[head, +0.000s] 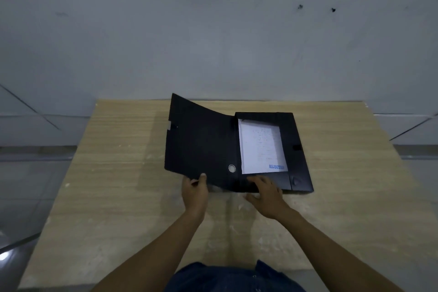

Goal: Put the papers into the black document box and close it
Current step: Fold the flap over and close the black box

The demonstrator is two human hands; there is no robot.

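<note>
Wooden table (113, 173), grey wall, papers (260, 147) in open black document box (299, 163), left hand (194, 188) grip clamped on lid (199, 140), right hand (266, 191) spread flat.

The black document box (299, 149) looks like matt plastic with a fine grain, and so does its raised lid (198, 140). A shiny metal ring (231, 168) sits in the spine. The papers (262, 146) are smooth white sheets. At 6 o'clock, dark blue denim cloth (227, 277) shows. The table (113, 173) has a pale wood-grain finish, dull and scuffed.
</note>
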